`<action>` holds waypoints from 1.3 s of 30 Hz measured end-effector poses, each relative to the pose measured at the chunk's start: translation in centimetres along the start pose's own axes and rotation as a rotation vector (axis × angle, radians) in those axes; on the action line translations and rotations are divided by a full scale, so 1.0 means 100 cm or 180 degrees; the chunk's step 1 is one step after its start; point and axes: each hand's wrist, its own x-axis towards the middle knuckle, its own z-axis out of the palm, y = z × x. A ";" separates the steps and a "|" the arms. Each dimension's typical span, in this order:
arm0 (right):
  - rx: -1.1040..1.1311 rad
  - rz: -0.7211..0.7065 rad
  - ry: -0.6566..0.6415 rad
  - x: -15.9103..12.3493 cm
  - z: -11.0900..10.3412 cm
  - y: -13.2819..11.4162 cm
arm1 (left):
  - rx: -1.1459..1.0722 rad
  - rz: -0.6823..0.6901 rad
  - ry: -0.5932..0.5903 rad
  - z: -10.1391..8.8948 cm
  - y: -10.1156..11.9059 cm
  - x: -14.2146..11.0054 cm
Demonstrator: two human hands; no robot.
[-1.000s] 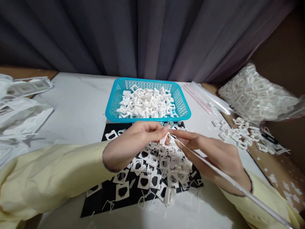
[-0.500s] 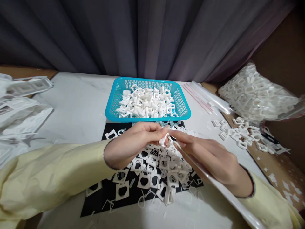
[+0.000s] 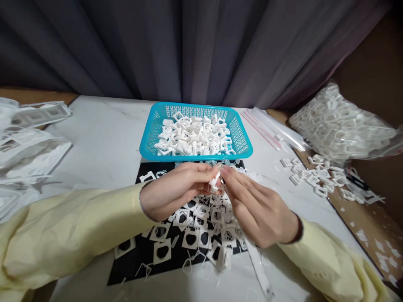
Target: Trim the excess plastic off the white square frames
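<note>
My left hand [image 3: 179,184] is closed, pinching a small white cut-out piece [image 3: 215,182] between thumb and fingers, above the middle of the pile. My right hand [image 3: 264,205] meets it from the right, its fingertips pressed together at the piece's edge. A long narrow white strip [image 3: 257,268] comes out from under the right palm and slants down toward the table's front; the fingers hide its upper end. Below both hands, flat white square frames with heart-shaped openings [image 3: 191,238] and thin clear offcuts lie heaped on a black mat [image 3: 126,268].
A turquoise basket [image 3: 197,159] full of white pieces stands behind the hands. White sheets [image 3: 34,155] are stacked at left. At right lie a clear plastic bag [image 3: 277,128], loose white frames [image 3: 315,178] and a bulging bag of pieces [image 3: 343,121].
My right hand has rolled over and drawn its fingertips together by the piece. The long strip has swung from pointing lower right to hanging more steeply. My left hand has barely shifted.
</note>
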 end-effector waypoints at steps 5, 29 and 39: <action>0.0044 0.0023 0.0292 -0.002 0.006 0.000 | -0.0048 0.0070 -0.0048 0.002 0.004 -0.003; 0.1349 0.1745 -0.0078 0.010 -0.041 0.000 | 0.0953 0.0212 0.0095 0.006 0.008 -0.015; 0.0932 0.1414 -0.0102 0.007 -0.037 -0.002 | 0.0941 0.0202 0.0105 0.006 0.007 -0.015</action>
